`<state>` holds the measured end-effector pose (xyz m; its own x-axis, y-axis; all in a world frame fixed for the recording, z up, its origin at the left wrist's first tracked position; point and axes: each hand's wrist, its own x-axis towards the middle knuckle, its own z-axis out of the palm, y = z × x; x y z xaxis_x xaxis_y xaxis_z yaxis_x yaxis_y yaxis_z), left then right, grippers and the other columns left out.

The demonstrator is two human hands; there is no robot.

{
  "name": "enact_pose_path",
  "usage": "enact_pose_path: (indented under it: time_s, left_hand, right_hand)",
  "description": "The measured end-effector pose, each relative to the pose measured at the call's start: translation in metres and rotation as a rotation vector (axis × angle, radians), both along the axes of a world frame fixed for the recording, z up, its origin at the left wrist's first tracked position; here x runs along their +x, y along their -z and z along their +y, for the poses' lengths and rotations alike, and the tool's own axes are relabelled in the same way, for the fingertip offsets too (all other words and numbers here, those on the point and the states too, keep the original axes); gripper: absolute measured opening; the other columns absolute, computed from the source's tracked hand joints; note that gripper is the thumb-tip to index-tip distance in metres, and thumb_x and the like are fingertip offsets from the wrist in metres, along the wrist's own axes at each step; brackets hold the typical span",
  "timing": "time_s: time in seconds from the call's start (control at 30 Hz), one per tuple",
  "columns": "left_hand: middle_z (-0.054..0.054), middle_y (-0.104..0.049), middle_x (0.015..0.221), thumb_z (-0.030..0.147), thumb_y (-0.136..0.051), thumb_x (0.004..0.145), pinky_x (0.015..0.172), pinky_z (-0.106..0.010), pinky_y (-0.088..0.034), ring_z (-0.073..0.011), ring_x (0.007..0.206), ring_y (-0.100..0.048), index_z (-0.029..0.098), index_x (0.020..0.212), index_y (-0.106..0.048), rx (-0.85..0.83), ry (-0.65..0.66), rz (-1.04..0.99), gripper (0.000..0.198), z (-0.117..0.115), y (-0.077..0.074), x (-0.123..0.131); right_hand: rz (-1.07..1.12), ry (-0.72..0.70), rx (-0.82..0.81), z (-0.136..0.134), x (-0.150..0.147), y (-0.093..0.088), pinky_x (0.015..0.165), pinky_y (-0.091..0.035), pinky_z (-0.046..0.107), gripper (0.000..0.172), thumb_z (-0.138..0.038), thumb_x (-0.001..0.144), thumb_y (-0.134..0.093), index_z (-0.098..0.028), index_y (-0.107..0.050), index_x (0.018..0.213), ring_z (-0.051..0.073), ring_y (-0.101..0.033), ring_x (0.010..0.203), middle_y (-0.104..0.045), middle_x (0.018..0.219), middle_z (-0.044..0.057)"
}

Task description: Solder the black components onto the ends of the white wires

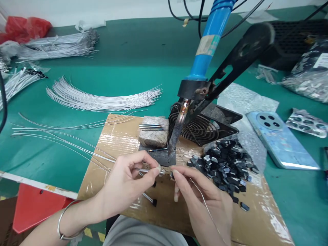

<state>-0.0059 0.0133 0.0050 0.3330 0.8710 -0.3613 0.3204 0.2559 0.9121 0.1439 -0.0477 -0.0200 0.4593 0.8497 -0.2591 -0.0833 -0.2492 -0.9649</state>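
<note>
My left hand (125,189) pinches thin white wires (142,170) between thumb and forefinger, with their metallic ends poking out at the fingertips. Facing it across a small gap, my right hand (210,205) holds a small black connector (172,175) between thumb and forefinger. A thin strand of solder wire (205,202) also runs through the right hand and down across the palm. Just above both hands, a blue-handled soldering iron (205,51) hangs in a black stand arm (238,61), its tip pointing down. Under the left hand lie wires ending in a black connector (154,202).
A cardboard sheet (107,143) covers the work area. It bears a block with metal-tipped wires (153,136), a black fan (197,126) and a heap of black connectors (228,167). A phone (287,143) lies right; a white wire bundle (102,102) lies behind, left.
</note>
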Motion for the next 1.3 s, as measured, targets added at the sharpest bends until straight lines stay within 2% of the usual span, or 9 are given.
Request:
enact_pose_path:
  time_s: [0.33, 0.67, 1.07, 1.3]
  left_hand:
    - [-0.005, -0.069, 0.089, 0.025, -0.066, 0.089, 0.066, -0.026, -0.044, -0.015, 0.078, -0.058, 0.015, 0.079, -0.065, -0.07, 0.025, -0.109, 0.014, 0.0013, -0.0041, 0.0019]
    - [-0.004, -0.066, 0.088, 0.025, -0.067, 0.087, 0.062, -0.025, -0.04, -0.0132, 0.074, -0.056, 0.014, 0.076, -0.063, -0.143, 0.01, -0.148, 0.016, 0.004, -0.0064, 0.0042]
    - [-0.003, -0.065, 0.086, 0.025, -0.066, 0.088, 0.062, -0.026, -0.039, -0.0134, 0.074, -0.055, 0.015, 0.077, -0.061, -0.134, 0.03, -0.134, 0.016, 0.004, -0.0038, 0.0041]
    - [-0.003, -0.065, 0.085, 0.026, -0.066, 0.087, 0.062, -0.026, -0.038, -0.0136, 0.073, -0.054, 0.014, 0.077, -0.062, -0.143, 0.014, -0.131, 0.016, 0.0044, -0.0054, 0.0048]
  right_hand:
    - [0.068, -0.048, 0.028, -0.0003, -0.0024, 0.003, 0.047, -0.045, 0.021, 0.01, -0.034, 0.085, -0.075, -0.027, -0.081, 0.088, 0.009, -0.054, 0.048, -0.066, 0.066, -0.002]
    - [-0.028, -0.111, 0.098, -0.0005, 0.0002, 0.007, 0.045, -0.046, 0.024, 0.012, -0.032, 0.087, -0.073, -0.024, -0.082, 0.09, 0.012, -0.054, 0.048, -0.064, 0.065, -0.001]
    - [0.054, -0.067, 0.024, -0.0009, -0.0011, 0.0045, 0.046, -0.045, 0.023, 0.01, -0.033, 0.084, -0.075, -0.026, -0.082, 0.087, 0.01, -0.054, 0.047, -0.065, 0.063, -0.003]
    - [0.052, -0.06, 0.043, -0.0015, -0.0022, 0.0046, 0.047, -0.045, 0.021, 0.008, -0.031, 0.085, -0.075, -0.028, -0.082, 0.088, 0.009, -0.053, 0.048, -0.064, 0.064, -0.003]
